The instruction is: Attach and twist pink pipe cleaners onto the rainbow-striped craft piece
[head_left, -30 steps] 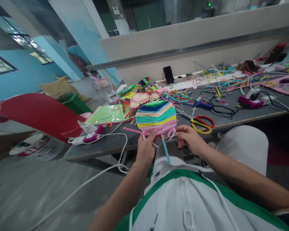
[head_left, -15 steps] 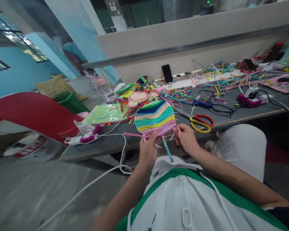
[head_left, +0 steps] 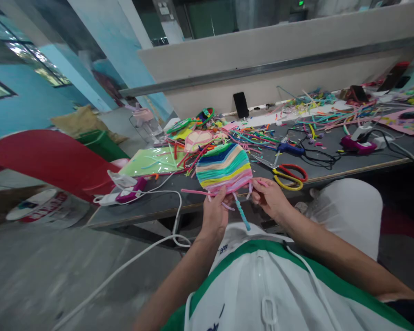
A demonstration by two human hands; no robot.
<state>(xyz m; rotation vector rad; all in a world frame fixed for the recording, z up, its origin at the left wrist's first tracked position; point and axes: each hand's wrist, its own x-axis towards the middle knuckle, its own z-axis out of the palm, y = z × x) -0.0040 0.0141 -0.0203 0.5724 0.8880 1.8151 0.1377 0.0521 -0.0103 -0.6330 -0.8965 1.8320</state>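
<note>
A round striped fan of pipe cleaners [head_left: 224, 168], in green, blue, peach, teal, yellow and pink rows, is held up at the table's front edge. From its lower rim hangs a twisted teal handle [head_left: 242, 214]. My left hand [head_left: 214, 211] pinches the bottom left of the rim, where a loose pink pipe cleaner [head_left: 193, 191] sticks out leftward. At the lower right, my right hand [head_left: 267, 196] is closed on the other end of the pink pipe cleaner. Lilac ends dangle near both hands.
Scissors with red and yellow handles [head_left: 290, 177] lie right of the fan, near a blue glue gun [head_left: 290, 147]. A green sheet [head_left: 152, 162] and a purple device [head_left: 131, 191] are on the left. A phone [head_left: 240, 105] leans at the back. A white cable [head_left: 180, 216] hangs off the table.
My right hand has moved slightly right and down, drawing the pink pipe cleaner's end outward from the fan's rim. My left hand keeps its pinch; the fan shifts slightly right.
</note>
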